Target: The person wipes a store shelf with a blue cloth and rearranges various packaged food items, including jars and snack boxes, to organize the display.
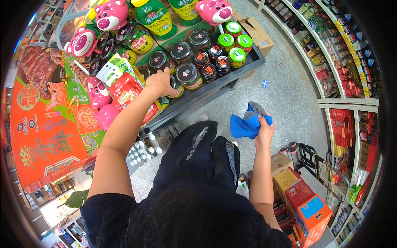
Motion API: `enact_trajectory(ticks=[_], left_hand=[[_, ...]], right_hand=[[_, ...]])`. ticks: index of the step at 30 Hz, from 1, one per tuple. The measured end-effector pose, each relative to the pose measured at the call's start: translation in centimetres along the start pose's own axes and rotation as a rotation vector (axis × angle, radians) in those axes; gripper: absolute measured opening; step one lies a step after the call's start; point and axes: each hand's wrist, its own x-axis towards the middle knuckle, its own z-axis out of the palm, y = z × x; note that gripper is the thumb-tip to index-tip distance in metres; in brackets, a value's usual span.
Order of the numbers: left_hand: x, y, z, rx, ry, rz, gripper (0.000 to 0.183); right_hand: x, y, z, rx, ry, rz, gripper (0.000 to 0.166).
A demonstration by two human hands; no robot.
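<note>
My left hand is over the dark-lidded jars at the front of a black display stand, its fingers spread around a jar near the edge. Whether it grips that jar is hard to see. A larger jar with a black lid stands just right of the hand. Red packets lie beside my left wrist. My right hand holds a bunched blue and grey cloth over the floor, away from the stand. Small jars with green lids and small dark-lidded jars fill the stand's right corner.
Green squeeze bottles and pink bear-head figures stand farther back. A large orange carton is at the left. Stacked boxes and a folding hand cart are at lower right, before stocked shelves. An opened cardboard box sits behind the stand.
</note>
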Motion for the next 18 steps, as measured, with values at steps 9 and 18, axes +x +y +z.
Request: enact_trajectory(ticks=[9, 18], left_hand=[[-0.7, -1.4, 0.7, -0.180, 0.023, 0.079, 0.100], [-9.0, 2.5, 2.5, -1.993, 0.294, -0.236, 0.075]], right_hand=[[-0.2, -0.5, 7.6, -0.130, -0.144, -0.038, 0.034], [-2.5, 0.1, 21.4, -0.629, -0.680, -0.589, 0.031]])
